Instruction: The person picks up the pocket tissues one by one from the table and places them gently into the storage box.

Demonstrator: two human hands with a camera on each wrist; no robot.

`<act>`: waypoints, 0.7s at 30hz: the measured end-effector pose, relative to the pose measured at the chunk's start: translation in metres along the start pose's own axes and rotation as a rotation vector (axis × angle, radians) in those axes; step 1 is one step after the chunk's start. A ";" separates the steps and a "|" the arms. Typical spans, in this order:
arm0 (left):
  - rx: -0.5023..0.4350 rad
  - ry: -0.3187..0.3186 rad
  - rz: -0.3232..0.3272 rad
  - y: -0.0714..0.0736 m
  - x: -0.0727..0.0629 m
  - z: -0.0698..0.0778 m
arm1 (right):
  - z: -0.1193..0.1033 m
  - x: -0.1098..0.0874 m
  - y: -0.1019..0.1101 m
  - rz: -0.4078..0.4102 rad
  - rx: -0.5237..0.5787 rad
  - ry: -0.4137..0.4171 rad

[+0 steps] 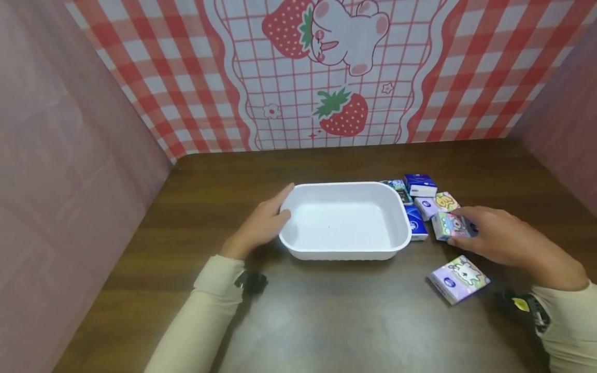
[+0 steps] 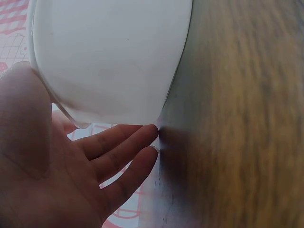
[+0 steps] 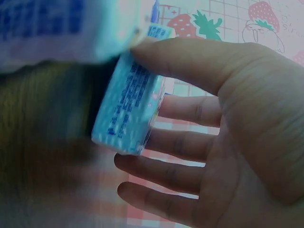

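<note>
At the left end of a white plastic tub (image 1: 345,254), my left hand (image 1: 258,223) holds the rim, thumb over the edge and fingers along the outside wall. The left wrist view shows those fingertips (image 2: 151,130) low beside the tub, close to the tabletop. My right hand (image 1: 503,235) pinches a pocket tissue pack (image 1: 450,226) with a cartoon print, right of the tub. In the right wrist view the thumb lies across the pack's pale blue side (image 3: 130,99). Nearer to me, a lilac tissue pack (image 1: 459,280) lies flat on the table.
More tissue packs cluster by the tub's right end: two blue ones (image 1: 421,185) (image 1: 416,223), a lilac-yellow one (image 1: 436,204) and a dark patterned one (image 1: 398,190) partly behind the rim. The brown wooden table (image 1: 326,321) meets a red-checked strawberry backdrop (image 1: 336,77).
</note>
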State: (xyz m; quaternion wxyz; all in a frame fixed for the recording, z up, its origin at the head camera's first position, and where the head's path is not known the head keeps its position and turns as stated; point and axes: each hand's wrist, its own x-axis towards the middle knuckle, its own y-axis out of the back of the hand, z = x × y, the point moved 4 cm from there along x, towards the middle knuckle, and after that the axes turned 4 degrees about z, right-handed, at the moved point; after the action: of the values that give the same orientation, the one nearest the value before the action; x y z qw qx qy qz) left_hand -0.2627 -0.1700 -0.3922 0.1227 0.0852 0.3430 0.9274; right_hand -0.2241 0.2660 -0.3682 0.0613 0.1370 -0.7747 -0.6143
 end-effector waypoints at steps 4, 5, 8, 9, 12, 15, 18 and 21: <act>0.003 0.007 -0.004 0.000 0.000 -0.002 | 0.000 0.000 0.002 0.004 0.021 -0.003; 0.003 0.006 -0.004 0.000 0.000 -0.001 | 0.001 -0.001 0.003 0.005 0.026 -0.005; -0.003 0.008 0.000 0.000 0.000 0.000 | 0.001 0.000 0.004 0.008 0.031 -0.012; -0.004 0.007 0.000 0.001 0.000 0.000 | 0.001 0.000 0.004 0.007 0.031 -0.011; -0.002 0.010 0.008 0.002 0.000 0.001 | 0.001 0.001 0.004 0.005 0.033 -0.007; 0.005 0.015 0.012 0.002 0.000 0.000 | 0.000 0.001 0.004 0.008 0.033 0.000; 0.008 0.013 0.012 0.001 0.001 -0.001 | 0.000 0.001 0.003 0.011 0.028 0.005; 0.003 0.003 0.007 0.000 0.001 -0.002 | 0.002 0.000 0.002 0.005 0.022 -0.005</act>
State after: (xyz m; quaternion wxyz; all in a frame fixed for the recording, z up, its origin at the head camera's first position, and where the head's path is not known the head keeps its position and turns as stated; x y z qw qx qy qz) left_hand -0.2640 -0.1707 -0.3934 0.1190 0.0850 0.3445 0.9273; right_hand -0.2245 0.2683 -0.3668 0.0596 0.1340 -0.7819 -0.6059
